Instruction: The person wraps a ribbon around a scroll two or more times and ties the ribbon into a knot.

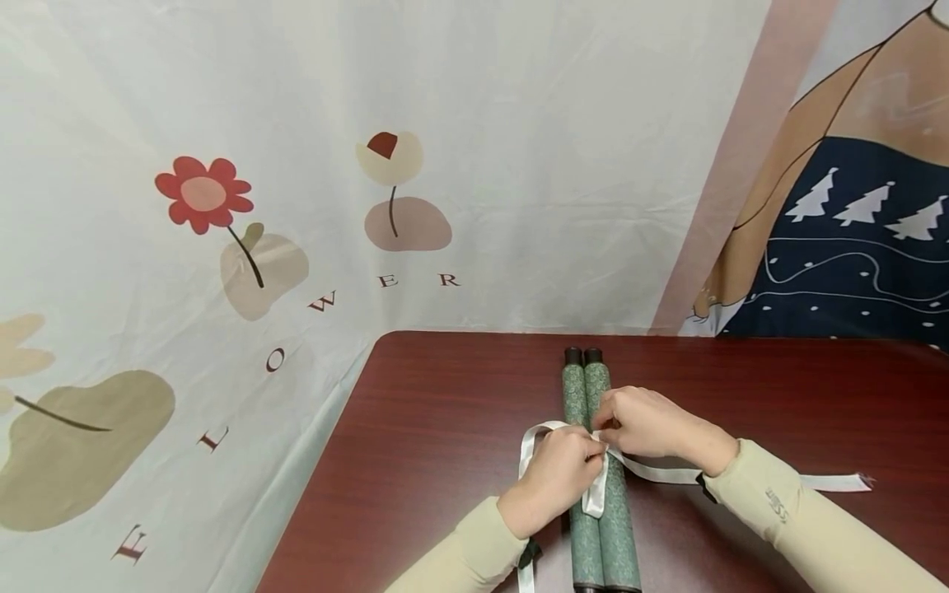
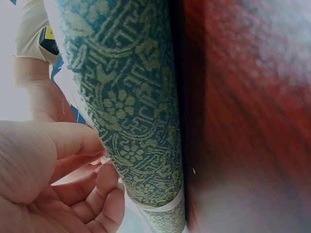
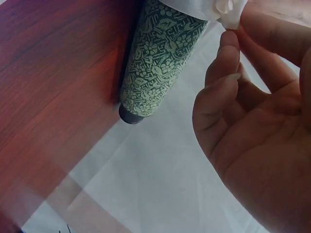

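Observation:
Two green, flower-patterned scroll rolls [image 1: 617,519] with dark end knobs lie side by side on the table. A white ribbon [image 1: 595,499] goes around them, gathered on top near the middle. My left hand [image 1: 559,468] pinches the ribbon there from the near left side. From the right, my right hand [image 1: 643,422] pinches it too, fingertips close to the left ones. In the right wrist view a bunched ribbon part [image 3: 229,13] sits between thumb and fingers. The left wrist view shows a ribbon band [image 2: 163,206] across a roll; the left fingers partly hide the gathered spot.
The dark red table [image 1: 445,412] meets a pale printed curtain [image 1: 563,206] at the back and left. One ribbon tail [image 1: 838,483] stretches right, passing under the right forearm; another [image 1: 525,576] hangs toward the near edge, beside the left sleeve [image 1: 474,543].

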A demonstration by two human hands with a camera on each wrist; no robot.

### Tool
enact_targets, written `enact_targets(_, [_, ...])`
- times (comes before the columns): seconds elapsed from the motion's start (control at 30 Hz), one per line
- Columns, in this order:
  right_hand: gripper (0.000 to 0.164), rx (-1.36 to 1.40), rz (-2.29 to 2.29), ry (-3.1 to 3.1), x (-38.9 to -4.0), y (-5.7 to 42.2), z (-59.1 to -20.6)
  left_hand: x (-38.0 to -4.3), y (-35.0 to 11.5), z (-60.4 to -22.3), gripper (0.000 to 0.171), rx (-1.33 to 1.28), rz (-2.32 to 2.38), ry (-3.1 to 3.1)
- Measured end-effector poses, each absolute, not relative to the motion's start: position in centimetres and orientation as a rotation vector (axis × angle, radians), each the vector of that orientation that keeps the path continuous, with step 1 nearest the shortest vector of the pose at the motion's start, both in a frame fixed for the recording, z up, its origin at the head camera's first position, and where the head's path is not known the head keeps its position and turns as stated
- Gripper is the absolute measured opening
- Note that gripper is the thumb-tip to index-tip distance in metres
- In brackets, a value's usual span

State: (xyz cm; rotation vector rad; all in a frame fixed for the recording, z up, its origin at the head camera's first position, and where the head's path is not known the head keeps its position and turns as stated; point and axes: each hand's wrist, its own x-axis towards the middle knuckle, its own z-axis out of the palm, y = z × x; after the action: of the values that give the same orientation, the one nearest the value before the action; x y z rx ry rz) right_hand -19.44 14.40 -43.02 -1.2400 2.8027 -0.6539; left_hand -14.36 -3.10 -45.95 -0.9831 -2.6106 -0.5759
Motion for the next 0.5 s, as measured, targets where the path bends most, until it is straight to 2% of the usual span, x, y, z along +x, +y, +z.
enact_targets(0.27, [0.024, -1.17, -0.651, 2.838, -19.28, 14.19, -43.55, -14.28, -3.1, -45.97, 0.015, -0.987, -0.571, -2.603])
enact_targets(0.5, [0.013, -1.105, -0.807, 2.844, -19.42, 14.32, -43.65, -14.25, -3.12, -45.9, 0.016, -0.995, -0.584, -2.596])
